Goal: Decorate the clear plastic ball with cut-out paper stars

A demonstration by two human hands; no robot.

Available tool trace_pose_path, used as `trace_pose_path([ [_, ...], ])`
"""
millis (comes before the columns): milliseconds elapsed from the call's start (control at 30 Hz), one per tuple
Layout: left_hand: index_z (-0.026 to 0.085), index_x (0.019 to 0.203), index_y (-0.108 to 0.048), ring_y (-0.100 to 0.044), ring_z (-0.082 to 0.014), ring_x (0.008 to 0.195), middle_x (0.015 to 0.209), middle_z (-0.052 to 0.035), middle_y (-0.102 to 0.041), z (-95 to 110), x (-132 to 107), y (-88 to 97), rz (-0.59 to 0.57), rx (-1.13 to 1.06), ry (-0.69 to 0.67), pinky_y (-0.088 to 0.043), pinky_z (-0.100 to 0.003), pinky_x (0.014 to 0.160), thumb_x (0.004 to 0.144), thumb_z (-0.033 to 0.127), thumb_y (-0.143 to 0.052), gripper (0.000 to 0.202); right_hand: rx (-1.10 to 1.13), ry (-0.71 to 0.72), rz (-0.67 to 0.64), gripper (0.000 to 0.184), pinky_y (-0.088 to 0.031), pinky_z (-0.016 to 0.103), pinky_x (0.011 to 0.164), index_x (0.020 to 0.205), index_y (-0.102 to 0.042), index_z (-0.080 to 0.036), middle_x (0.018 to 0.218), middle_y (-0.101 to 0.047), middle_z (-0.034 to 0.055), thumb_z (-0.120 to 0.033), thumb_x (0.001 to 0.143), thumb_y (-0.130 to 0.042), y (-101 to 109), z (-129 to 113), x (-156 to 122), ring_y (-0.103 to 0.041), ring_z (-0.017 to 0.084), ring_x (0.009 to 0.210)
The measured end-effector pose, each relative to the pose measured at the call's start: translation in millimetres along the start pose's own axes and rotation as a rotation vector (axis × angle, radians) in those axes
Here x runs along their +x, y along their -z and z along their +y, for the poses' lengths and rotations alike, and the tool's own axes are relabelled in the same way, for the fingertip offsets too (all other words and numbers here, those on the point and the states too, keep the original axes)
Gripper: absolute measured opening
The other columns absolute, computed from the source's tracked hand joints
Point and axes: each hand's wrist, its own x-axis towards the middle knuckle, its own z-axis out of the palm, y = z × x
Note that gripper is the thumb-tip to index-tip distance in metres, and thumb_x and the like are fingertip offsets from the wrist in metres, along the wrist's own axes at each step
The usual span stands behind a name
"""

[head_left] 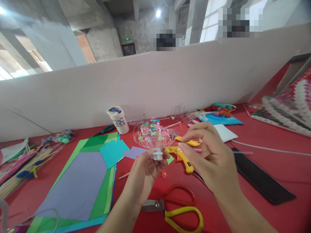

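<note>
My left hand (145, 174) is closed around the white neck of a clear plastic bottle piece (157, 154). Thin clear strips (139, 137) curl outward from that neck, with small coloured stars (153, 124) on and among them. To its right, my right hand (216, 158) is raised with thumb and forefinger pinched near the strips; whatever lies between the fingertips is too small to make out. A yellow glue gun (186, 161) lies on the table behind the hands, beside a yellow-handled cutter (191, 142).
Large scissors (170, 207) with red and yellow handles lie close in front. Coloured paper sheets (75, 184) are stacked left, near a white cup (119, 119). A black flat object (263, 178) rests right. A white partition (157, 81) borders the red table (259, 145); people are beyond it.
</note>
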Motion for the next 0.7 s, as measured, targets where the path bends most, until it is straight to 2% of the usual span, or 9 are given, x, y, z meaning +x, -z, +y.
trace_pose_path([
  [200, 0.013, 0.076, -0.071, -0.062, -0.012, 0.063, 0.073, -0.0042, -0.07, 0.7, -0.7, -3.0, -0.012, -0.146, 0.133, -0.052, -0.022, 0.066, 0.079, 0.026, -0.06, 0.018, -0.102, 0.115, -0.071, 0.013, -0.041, 0.038, 0.076, 0.078, -0.06, -0.022, 0.085, -0.051, 0.0025, -0.01, 0.081, -0.057, -7.4, -3.3, -4.6, -0.049, 0.02, 0.085],
  [400, 0.011, 0.077, -0.071, -0.061, -0.0122, 0.066, 0.072, -0.0046, -0.068, -2.8, -2.0, -4.6, -0.028, -0.145, 0.168, -0.052, -0.023, 0.071, 0.081, 0.024, -0.054, 0.021, -0.207, 0.2, -0.057, 0.012, -0.041, 0.038, 0.076, 0.081, -0.061, -0.022, 0.085, -0.051, 0.0033, -0.011, 0.081, -0.057, -11.1, -6.1, -7.2, -0.049, 0.021, 0.084],
  [700, 0.011, 0.08, -0.071, -0.061, -0.0129, 0.068, 0.077, -0.0051, -0.07, -5.8, -1.3, -3.3, -0.064, -0.152, 0.166, -0.051, -0.026, 0.074, 0.082, 0.021, -0.051, 0.022, -0.271, 0.196, -0.012, 0.01, -0.04, 0.04, 0.077, 0.081, -0.06, -0.023, 0.085, -0.05, 0.004, -0.013, 0.081, -0.057, -10.4, -6.5, -7.0, -0.048, 0.022, 0.085],
])
